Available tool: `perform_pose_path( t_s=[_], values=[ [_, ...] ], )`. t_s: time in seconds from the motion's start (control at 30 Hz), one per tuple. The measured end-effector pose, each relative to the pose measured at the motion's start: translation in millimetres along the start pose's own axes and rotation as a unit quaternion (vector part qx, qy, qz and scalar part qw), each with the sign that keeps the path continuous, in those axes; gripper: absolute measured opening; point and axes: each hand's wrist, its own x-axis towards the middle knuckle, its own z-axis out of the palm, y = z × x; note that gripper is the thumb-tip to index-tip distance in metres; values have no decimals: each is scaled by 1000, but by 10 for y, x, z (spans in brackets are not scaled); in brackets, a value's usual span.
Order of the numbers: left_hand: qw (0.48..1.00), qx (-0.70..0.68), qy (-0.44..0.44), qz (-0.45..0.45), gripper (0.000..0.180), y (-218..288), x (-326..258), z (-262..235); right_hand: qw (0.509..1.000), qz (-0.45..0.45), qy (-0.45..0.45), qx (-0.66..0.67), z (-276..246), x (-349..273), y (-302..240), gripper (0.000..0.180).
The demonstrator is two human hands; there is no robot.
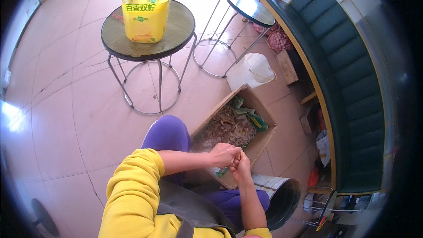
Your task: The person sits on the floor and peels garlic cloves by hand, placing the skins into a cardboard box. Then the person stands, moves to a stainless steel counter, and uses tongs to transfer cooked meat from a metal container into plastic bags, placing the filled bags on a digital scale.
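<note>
Fingers of the left hand and right hand are curled closed together, anything pinched hidden, above an open brown cardboard box holding brownish scraps; working low there should catch loose bits.

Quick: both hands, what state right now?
Left hand: closed, against the right; anything held is hidden.
Right hand: closed, fingers curled; can't tell if holding anything.

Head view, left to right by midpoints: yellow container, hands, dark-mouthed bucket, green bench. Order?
Yellow container → left hand → right hand → dark-mouthed bucket → green bench
</note>
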Motion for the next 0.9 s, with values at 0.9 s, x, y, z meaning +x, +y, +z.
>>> perform_pose_path(
  t_s=[0.9],
  values=[
    [908, -367, 66, -190, 22, -3, 206, -170, 820, -381, 147, -401, 264, 70, -178, 32]
  ],
)
